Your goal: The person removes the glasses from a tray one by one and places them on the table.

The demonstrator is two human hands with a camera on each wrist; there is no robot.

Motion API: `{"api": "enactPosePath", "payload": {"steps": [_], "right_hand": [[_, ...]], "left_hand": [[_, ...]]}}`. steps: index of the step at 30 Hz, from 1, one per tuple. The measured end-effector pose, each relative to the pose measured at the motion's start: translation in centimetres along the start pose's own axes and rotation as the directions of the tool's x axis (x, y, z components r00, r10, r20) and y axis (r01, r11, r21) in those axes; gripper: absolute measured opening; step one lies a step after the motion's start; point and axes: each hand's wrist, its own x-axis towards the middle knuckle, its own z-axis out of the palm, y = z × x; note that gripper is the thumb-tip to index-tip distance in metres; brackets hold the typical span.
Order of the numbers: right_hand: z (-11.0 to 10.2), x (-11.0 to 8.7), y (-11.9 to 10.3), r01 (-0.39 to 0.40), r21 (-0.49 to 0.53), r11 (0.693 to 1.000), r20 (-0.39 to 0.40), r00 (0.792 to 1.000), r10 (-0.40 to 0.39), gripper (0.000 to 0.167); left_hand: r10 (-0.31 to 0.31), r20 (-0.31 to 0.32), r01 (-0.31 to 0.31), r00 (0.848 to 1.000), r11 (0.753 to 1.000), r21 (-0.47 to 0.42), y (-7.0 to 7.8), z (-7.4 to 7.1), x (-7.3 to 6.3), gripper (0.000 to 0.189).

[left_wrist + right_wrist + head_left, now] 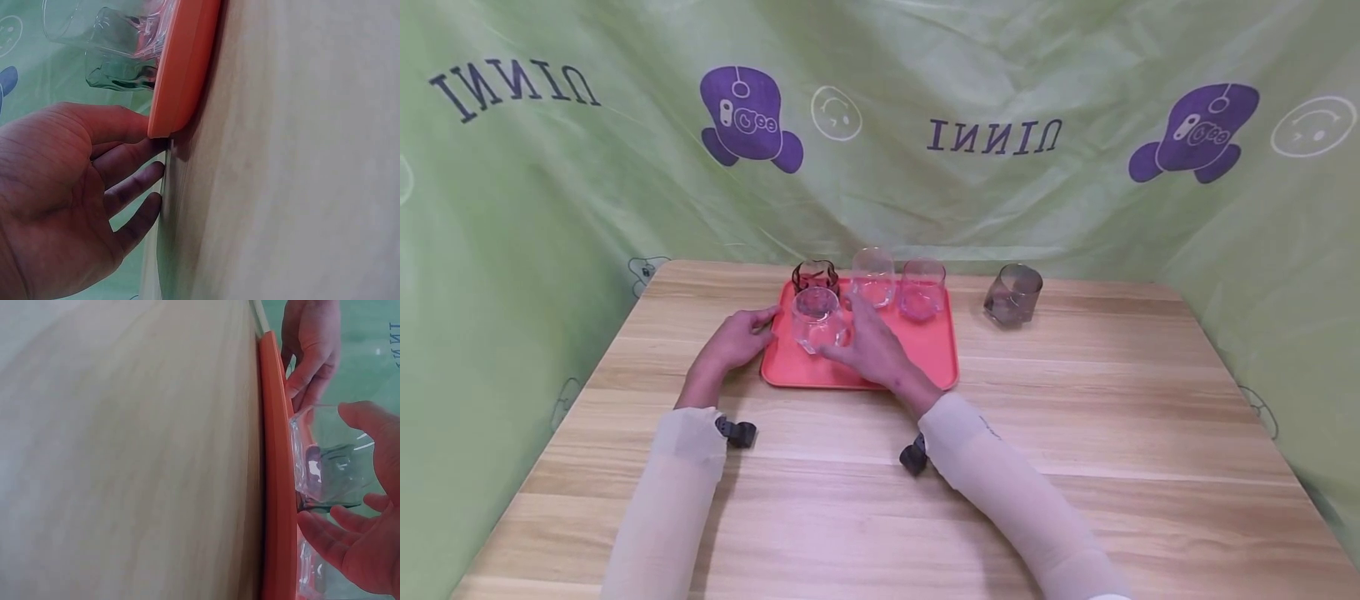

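Left hand [736,340]: left edge of the red, shallow-rimmed rectangular tray [917,350] is pinched between thumb and index finger, other fingers spread loosely. Right hand [876,346]: clear, thick-based glass tumbler [811,325] is held between thumb on the near side and fingers on the right; firmness of grip can't be told. Tumbler is kept upright over the left part of the tray, base down at rim level.

Behind it, partly hidden, a dark brown glass with a wavy rim [805,279] is set in the far-left corner. Along the tray's far side, a colourless rounded glass [872,271] is placed mid-row, with a pink-tinted glass with a faceted base [922,292] just beside it on the right. Apart from the tray, to the right, a smoky grey glass with an angular base [1013,296] is stood on the pale wood-grain table [820,475]. Far side is backed by creased green fabric [880,50], printed purple and white.
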Motion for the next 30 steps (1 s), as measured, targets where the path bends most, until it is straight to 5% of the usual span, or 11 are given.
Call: {"api": "enactPosePath", "payload": {"steps": [15,30], "right_hand": [[1.2,0.7,0.2,-0.014,0.091,0.996,-0.030,0.999,0.017,0.099],[2.0,1.0,-0.5,-0.039,0.044,0.998,-0.036,0.999,0.040,0.098]], "left_hand": [[0.016,-0.006,-0.016,1.000,1.000,0.007,0.3,-0.1,-0.2,0.051],[0.013,-0.001,-0.013,1.000,1.000,0.008,0.1,-0.2,-0.1,0.052]]}}
